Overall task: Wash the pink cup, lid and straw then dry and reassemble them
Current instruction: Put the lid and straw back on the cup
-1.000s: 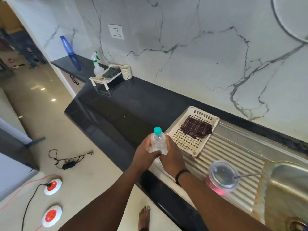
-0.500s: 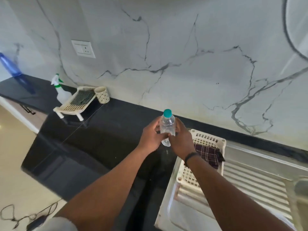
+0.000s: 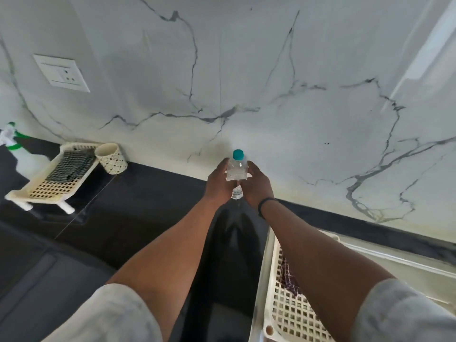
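A small clear plastic bottle [image 3: 236,169] with a teal cap stands upright at the back of the black counter [image 3: 128,218], close to the marble wall. My left hand [image 3: 218,185] grips it from the left and my right hand [image 3: 257,185] grips it from the right. The pink cup, its lid and its straw are out of view.
A cream slotted tray [image 3: 291,309] with a dark checked cloth [image 3: 287,280] lies under my right forearm, on the steel drainboard [image 3: 394,257]. At the far left stand a second tray [image 3: 42,191] with a dark cloth, a patterned cup [image 3: 111,157] and a spray bottle [image 3: 8,138].
Both hands carried the bottle away from me, from over the sink's drainboard to the back of the counter by the wall. My view swung left and the pink cup left the frame.
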